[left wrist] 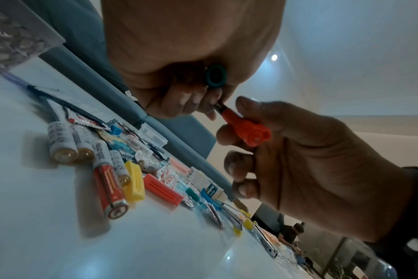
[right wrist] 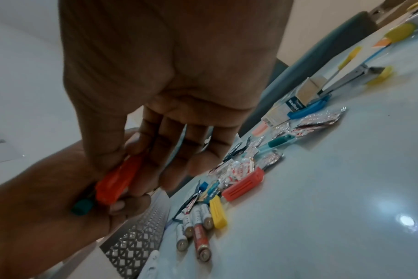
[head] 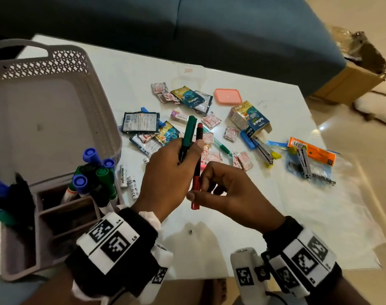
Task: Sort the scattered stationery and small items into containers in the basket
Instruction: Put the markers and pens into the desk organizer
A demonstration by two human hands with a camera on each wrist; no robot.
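Observation:
My left hand grips a green marker upright above the white table, and its fingers also hold the upper part of a red marker. My right hand pinches the red marker's lower end between thumb and fingers. In the left wrist view the green marker's end shows in the left hand, and the right hand holds the red marker. The right wrist view shows the red marker beside the green one. The grey basket stands at the left.
In the basket's near corner a divided holder carries several markers. Batteries lie beside the basket. Sachets, a small box, a pink lid and staplers are scattered mid-table. A blue sofa stands behind.

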